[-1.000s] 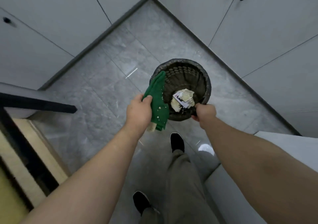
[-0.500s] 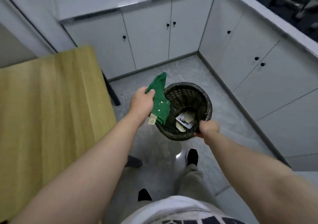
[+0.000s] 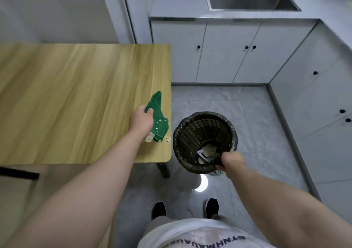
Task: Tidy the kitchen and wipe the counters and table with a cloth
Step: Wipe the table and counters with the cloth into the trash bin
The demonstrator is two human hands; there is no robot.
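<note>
My left hand grips a green cloth flecked with pale crumbs, held over the right edge of the wooden table. A few crumbs lie on the table beside the cloth's lower end. My right hand grips the near rim of a dark mesh waste bin lined with a bag, held just right of the table's edge. Crumpled paper scraps lie in the bin's bottom.
White cabinets with black knobs run along the back and right walls, with a steel sink set in the counter. Grey tiled floor lies below. A table leg and my shoes are near the bin.
The view rose from the floor corner to the table and counter. My left hand carried the cloth from over the bin to the table's right edge. My right hand kept hold of the bin.
</note>
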